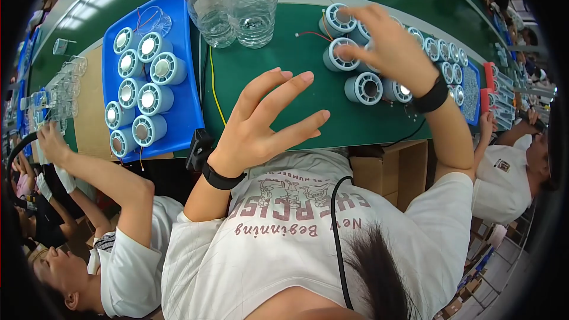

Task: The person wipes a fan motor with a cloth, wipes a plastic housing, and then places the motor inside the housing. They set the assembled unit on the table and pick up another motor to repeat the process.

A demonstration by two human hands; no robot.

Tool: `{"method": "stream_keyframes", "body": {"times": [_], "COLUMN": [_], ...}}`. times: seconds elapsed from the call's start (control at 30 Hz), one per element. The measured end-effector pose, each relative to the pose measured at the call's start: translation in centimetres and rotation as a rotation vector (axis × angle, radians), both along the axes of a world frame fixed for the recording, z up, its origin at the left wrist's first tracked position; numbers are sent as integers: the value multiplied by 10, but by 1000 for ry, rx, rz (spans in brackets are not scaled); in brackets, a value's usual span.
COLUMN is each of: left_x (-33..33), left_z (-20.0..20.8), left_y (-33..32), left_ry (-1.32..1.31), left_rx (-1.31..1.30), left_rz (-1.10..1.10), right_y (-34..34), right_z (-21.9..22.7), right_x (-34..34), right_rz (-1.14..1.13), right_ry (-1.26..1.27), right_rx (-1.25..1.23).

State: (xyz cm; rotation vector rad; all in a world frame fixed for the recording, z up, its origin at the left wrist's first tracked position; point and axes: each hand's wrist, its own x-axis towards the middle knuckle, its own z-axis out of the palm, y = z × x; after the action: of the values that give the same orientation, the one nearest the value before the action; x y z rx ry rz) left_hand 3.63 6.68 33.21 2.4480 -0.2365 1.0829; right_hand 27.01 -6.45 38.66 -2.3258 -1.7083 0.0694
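My left hand (261,118) hovers over the near edge of the green bench, its fingers spread and nothing in it. At the right, my right hand (394,47) reaches over a cluster of light-blue round motor-like housings, thumb and fingers apart. Its thumb lies over one housing (336,59), and its fingertips are over the side of another housing (339,19); whether they touch is unclear. A red wire (313,33) sticks out to the left between these two. Nearer me stands a housing (364,90) with a dark round centre. My right hand hides part of the cluster.
A blue tray (192,92) at the left holds several similar housings. Two clear plastic bottles (255,15) stand beyond my left hand. A yellow wire (214,86) runs beside the tray. Co-workers sit on both sides; one's hand (53,142) is at far left. Red bins (488,86) are far right.
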Motion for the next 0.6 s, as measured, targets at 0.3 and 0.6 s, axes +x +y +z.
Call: {"method": "stream_keyframes", "body": {"times": [0.3,0.6], "left_x": [-5,-18], "left_z": [6,3], "left_y": [2,3], "left_ry": [18,48], "left_rx": [-69,-110], "left_rz": [-14,15], "right_y": [136,172], "right_z": [-20,-88], "right_x": [98,150], "right_rz": [5,-44], "right_ry": [-31,-55], "right_rx": [25,1]}}
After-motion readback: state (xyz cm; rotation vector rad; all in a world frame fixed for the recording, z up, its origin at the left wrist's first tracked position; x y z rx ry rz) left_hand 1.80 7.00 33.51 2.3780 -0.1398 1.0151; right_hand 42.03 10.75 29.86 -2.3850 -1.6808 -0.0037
